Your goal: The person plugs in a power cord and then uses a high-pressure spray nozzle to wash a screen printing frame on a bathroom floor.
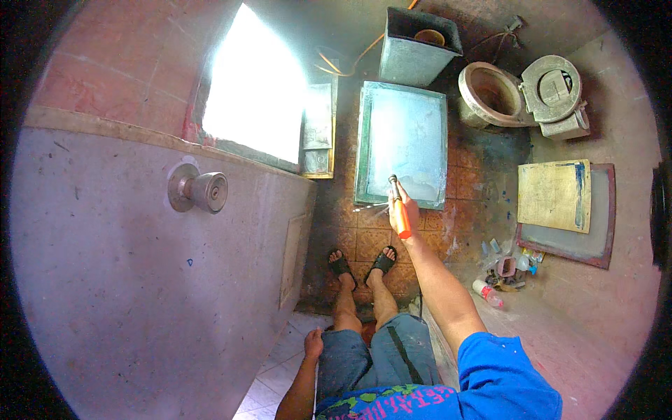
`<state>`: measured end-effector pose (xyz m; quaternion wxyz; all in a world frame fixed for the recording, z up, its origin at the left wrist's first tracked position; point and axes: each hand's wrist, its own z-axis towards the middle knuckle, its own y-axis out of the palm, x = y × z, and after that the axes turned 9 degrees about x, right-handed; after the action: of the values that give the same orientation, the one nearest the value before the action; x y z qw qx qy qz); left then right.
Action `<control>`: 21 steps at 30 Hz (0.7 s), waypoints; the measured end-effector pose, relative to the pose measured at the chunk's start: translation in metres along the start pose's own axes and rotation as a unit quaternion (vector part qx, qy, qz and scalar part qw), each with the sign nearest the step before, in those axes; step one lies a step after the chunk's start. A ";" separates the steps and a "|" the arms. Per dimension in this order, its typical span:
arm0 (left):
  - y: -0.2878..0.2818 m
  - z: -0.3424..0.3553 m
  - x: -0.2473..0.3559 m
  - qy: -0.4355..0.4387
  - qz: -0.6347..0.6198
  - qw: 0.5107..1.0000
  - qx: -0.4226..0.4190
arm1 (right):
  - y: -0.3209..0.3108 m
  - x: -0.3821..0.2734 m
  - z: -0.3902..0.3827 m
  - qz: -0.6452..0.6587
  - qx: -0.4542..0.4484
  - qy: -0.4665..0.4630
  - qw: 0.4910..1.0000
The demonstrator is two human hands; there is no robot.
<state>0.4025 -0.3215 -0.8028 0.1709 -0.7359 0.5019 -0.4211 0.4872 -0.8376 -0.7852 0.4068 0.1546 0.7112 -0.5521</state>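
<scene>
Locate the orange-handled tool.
In the head view, the orange-handled tool is just right of centre, held in the right hand, seen against the lower end of the pale blue framed panel.

This place is a bathroom, as shown by a toilet, a grey tub to the left of the toilet, and a brown tiled floor on its nearer side.

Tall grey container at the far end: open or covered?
Open. No lid sits on the grey container; its dark inside shows, with a round brownish item within.
</scene>
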 end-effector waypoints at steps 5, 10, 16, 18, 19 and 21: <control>-0.002 0.005 -0.003 -0.022 0.042 0.999 -0.014 | -0.005 -0.008 0.003 -0.026 -0.025 0.017 0.999; 0.001 0.010 -0.009 -0.122 -0.046 0.991 -0.009 | -0.011 -0.015 0.006 -0.020 -0.020 -0.012 1.000; -0.003 0.013 0.004 -0.063 0.028 0.997 -0.031 | -0.004 -0.008 0.015 0.004 0.028 -0.041 0.999; 0.005 0.013 -0.013 -0.014 0.038 0.999 -0.021 | -0.004 -0.003 0.018 -0.016 0.019 -0.049 0.998; 0.008 0.013 -0.016 -0.003 0.046 0.999 -0.010 | -0.005 -0.010 0.019 -0.020 -0.003 -0.037 0.999; 0.009 0.012 -0.023 0.000 0.050 0.999 -0.003 | -0.009 -0.022 0.017 0.025 -0.016 -0.001 1.000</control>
<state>0.4037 -0.3070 -0.8267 0.1891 -0.7102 0.5397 -0.4107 0.5016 -0.8512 -0.7637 0.4231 0.1651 0.7156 -0.5307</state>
